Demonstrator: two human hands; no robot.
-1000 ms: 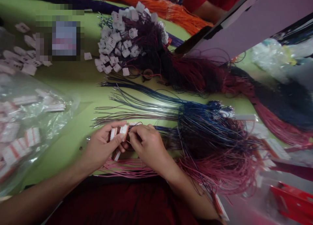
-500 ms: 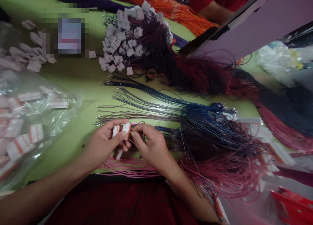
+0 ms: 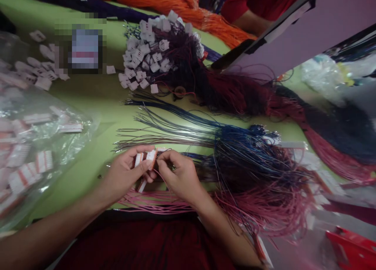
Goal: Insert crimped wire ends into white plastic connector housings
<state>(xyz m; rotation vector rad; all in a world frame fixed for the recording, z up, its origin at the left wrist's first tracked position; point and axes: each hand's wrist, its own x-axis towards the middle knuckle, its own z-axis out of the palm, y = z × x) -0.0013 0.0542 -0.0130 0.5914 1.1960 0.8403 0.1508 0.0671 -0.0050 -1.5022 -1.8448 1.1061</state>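
My left hand is closed around a few small white plastic connectors, held near the front edge of the green table. My right hand pinches a thin pink wire at the connector, fingertips touching the left hand's. Pink wires lie under both hands. Blue and dark wires fan out just beyond them.
A heap of wired white connectors lies further back. A clear bag of connectors sits at the left. Orange wire bundles and a person in red are at the far side. Dark red wires spread to the right.
The hands stay together at the connector; the right fingers have shifted slightly. The view has shifted a little.
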